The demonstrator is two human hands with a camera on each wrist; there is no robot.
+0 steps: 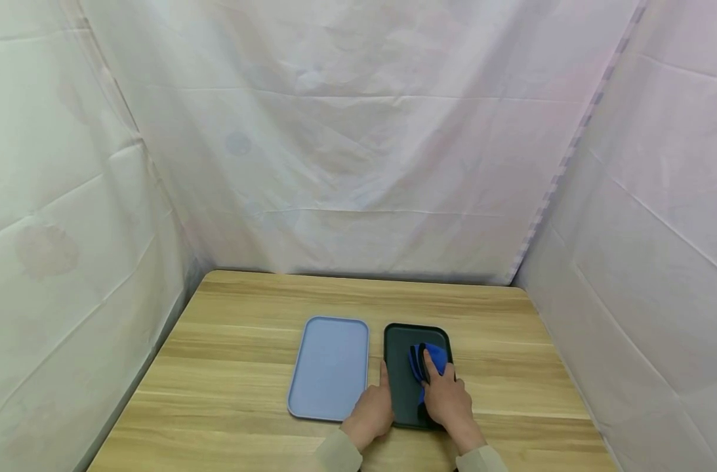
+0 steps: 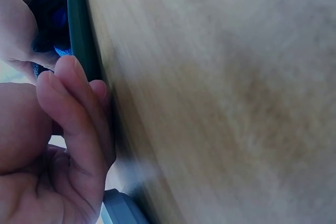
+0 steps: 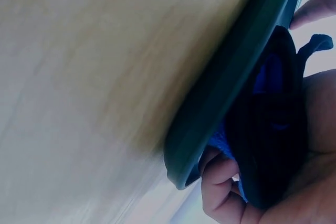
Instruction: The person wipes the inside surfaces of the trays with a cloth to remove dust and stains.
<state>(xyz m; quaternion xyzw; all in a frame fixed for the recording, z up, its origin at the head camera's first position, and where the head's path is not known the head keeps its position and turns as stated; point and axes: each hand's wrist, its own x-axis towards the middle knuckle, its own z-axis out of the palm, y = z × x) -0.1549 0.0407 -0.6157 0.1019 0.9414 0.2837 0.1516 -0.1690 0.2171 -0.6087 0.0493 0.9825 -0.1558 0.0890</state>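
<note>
A dark green tray [image 1: 403,377] lies on the table, and on its right half is a bunched blue cloth [image 1: 437,354] with black edging. My right hand [image 1: 449,401] grips this cloth from above and presses it on the tray, with the index finger stretched forward. In the right wrist view, a black loop hangs off the cloth [image 3: 273,124], and curled fingers [image 3: 220,182] hold it near the tray rim. My left hand [image 1: 372,410] rests at the tray's left edge, index finger pointing forward along the rim. Its fingers look nearly straight in the left wrist view, touching the tray's side [image 2: 83,30].
A light blue tray [image 1: 331,367] lies just left of the green one, close by my left hand. The wood-grain table [image 1: 228,367] extends around both trays. White cloth walls [image 1: 346,164] stand behind the table and on both sides.
</note>
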